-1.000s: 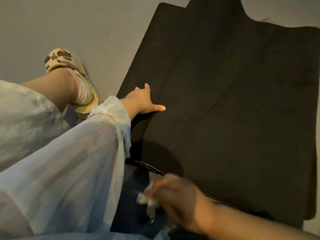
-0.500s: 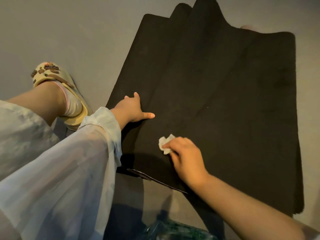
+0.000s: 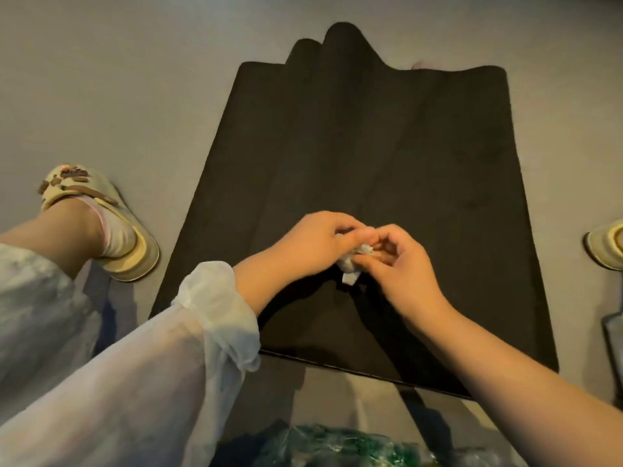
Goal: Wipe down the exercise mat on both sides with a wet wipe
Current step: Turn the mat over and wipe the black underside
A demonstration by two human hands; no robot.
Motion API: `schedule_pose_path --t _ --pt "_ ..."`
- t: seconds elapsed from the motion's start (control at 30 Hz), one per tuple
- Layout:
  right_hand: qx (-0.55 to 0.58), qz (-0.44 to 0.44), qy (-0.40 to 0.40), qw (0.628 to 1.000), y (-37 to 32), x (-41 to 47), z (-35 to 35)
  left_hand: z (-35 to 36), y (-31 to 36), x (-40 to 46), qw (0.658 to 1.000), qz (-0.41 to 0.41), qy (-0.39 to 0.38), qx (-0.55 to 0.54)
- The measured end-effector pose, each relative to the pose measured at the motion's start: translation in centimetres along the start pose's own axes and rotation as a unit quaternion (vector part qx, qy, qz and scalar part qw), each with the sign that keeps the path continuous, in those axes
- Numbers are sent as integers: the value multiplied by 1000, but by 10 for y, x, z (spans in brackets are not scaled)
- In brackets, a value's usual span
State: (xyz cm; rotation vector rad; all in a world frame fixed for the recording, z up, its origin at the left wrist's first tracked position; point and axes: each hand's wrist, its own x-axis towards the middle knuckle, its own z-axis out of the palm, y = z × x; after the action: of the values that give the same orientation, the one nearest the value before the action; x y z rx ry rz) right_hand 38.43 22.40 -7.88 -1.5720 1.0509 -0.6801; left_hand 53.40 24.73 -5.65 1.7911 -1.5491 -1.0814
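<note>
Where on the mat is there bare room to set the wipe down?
The mat is bare beyond both hands up to its rumpled far edge, and along its right side. It is crowded at the middle, where the left hand and right hand pinch the wipe.

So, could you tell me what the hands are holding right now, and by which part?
Both the left hand and the right hand pinch the crumpled wet wipe by its upper part; its lower corner hangs free.

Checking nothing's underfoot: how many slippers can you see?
2: one slipper on the foot left of the mat; another slipper cut off at the right edge.
</note>
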Motion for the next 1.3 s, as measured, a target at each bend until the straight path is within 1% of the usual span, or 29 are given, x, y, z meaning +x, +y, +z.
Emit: schedule_pose_path --t 0.03,0.07,0.13,0.17,0.2,0.23,0.27,0.3,0.33,0.4,0.43,0.47,0.57,0.63,0.73,0.83,0.87,0.9,0.97,1.0,1.03,1.07,1.1,1.13,1.17,1.2,1.23,1.27,1.3 --pt "7 -7 13 1000 0 1 -5 8 5 0 999 -30 -22 -39" --pt "13 -10 20 1000 1 1 -9 15 8 2 995 -60 -26 -76" --pt "10 -6 25 1000 10 0 -16 21 8 6 984 -110 -10 -136" --pt "-14 -8 34 999 18 1 -22 22 8 9 982 -120 6 -143" --pt "-68 -12 50 996 28 2 -30 19 6 14 985 -117 30 -121" --pt "-154 -14 65 986 37 4 -42 14 4 20 990 -104 56 -81" --pt "-260 -21 75 963 47 6 -56 8 3 27 992 -89 78 -38" --pt "-364 -31 73 928 57 6 -71 0 3 35 993 -77 94 7" --pt "-455 -43 50 888 69 5 -82 -7 1 40 991 -67 106 48" --pt "-571 -22 -25 820 93 -2 -93 -17 -1 59 983 -33 130 122" --pt "-598 -3 -59 799 103 -6 -93 -21 -1 69 977 -16 149 151" --pt "-603 11 -74 794 113 -10 -91 -24 -2 80 970 1 168 174" --pt "-592 25 -57 803 125 -11 -90 -38 -7 113 951 50 202 227" --pt "-592 23 -57 803 126 -8 -93 -46 -14 134 938 73 186 284" --pt "-591 25 -54 805 128 -6 -94 -53 -33 159 919 44 140 366" --pt "-591 27 -60 804 127 -5 -93 -50 -46 166 889 -35 11 456" --pt "-589 26 -58 806 127 -5 -94 -51 -50 161 879 -38 -17 476" --pt "-586 25 -56 808 127 -5 -94 -50 -53 151 875 -19 -21 483" --pt "-587 23 -53 808 126 -5 -94 -52 -62 120 888 41 -8 458" --pt "-589 17 -47 807 125 -5 -93 -51 -67 103 889 65 -19 454" --pt "-587 11 -39 809 124 -5 -93 -51 -74 88 887 82 -43 452" --pt "-582 8 -34 812 123 -5 -93 -48 -78 75 887 72 -82 448" --pt "-580 10 -31 814 124 -5 -92 -45 -79 67 879 26 -145 453" --pt "-580 10 -28 814 125 -5 -92 -40 -79 60 854 -32 -224 469" --pt "-583 8 -25 812 127 -6 -92 -32 -77 51 816 -88 -301 485" --pt "-586 10 -25 810 128 -5 -91 -21 -73 39 780 -129 -362 493" --pt "-587 13 -26 809 130 -5 -91 -12 -71 24 752 -145 -407 498" --pt "-588 17 -29 808 130 -6 -90 -6 -70 8 730 -138 -444 500" --pt "-591 21 -31 806 129 -7 -89 -4 -72 -10 723 -116 -465 497"
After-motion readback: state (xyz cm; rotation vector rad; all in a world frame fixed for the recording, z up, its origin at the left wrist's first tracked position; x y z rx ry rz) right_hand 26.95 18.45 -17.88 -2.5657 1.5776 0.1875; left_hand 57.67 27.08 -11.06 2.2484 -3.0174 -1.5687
